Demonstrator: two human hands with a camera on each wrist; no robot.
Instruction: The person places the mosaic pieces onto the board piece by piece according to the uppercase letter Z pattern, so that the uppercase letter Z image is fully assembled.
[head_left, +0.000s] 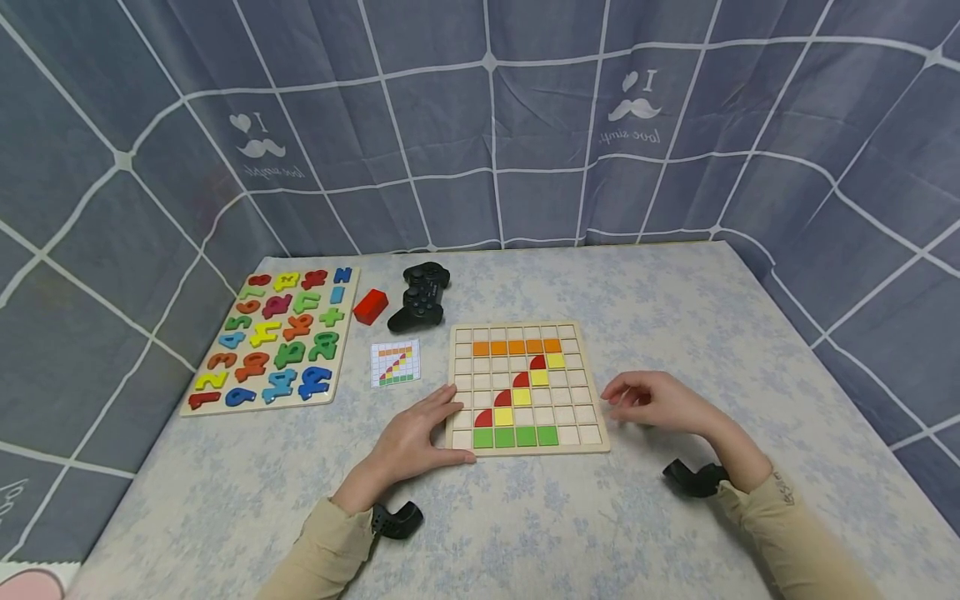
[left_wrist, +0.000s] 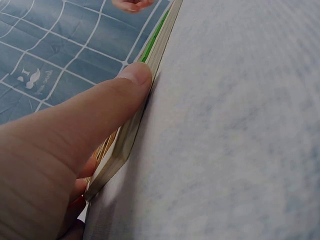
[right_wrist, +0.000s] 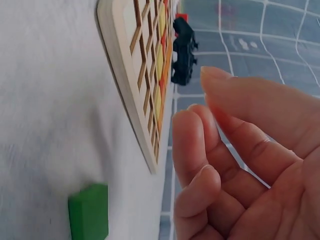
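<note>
A square wooden grid board (head_left: 588, 392) lies flat on the table, with orange, yellow and green squares and red quarter-round pieces set in its cells. My left hand (head_left: 412, 433) holds the board's near left corner, thumb along the front edge and fingers at the left edge. In the left wrist view, the thumb (left_wrist: 107, 97) presses against the board's side. Just off the board's right edge hovers my right hand (head_left: 663, 404), fingers loosely bent with nothing between them. A green block (right_wrist: 89, 212) sits on the table near that hand, mostly hidden under it in the head view.
Left of the board lies a small pattern card (head_left: 395, 363) showing a similar design. Behind it are a red block (head_left: 371, 307) and a black game controller (head_left: 420, 297). A number puzzle board (head_left: 262, 404) lies at the far left. A grid-patterned curtain (head_left: 540, 125) surrounds the table.
</note>
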